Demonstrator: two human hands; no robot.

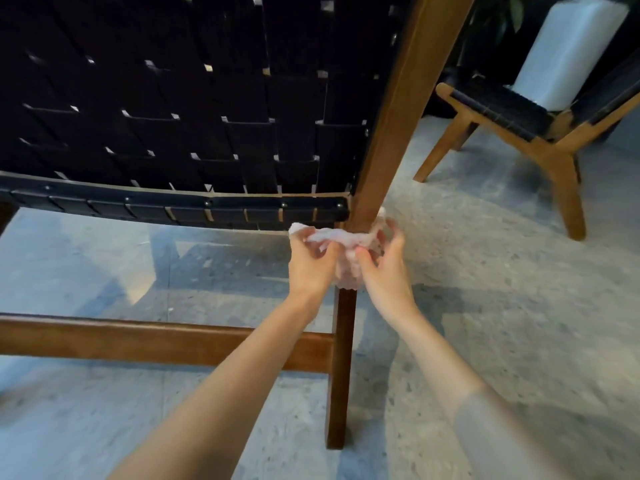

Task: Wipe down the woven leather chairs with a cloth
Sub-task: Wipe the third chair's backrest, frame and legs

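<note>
A chair with a black woven leather back and a brown wooden frame fills the upper left. Its wooden rear leg slants down to the floor. A crumpled pale pink cloth is wrapped around that leg just below the black studded rail. My left hand grips the cloth's left part. On the other side of the leg, my right hand pinches its right part. Both hands sit close together at the leg.
A wooden crossbar runs low across the left. A second woven chair with splayed wooden legs stands at the upper right, a white cushion leaning on it. The floor is grey speckled stone.
</note>
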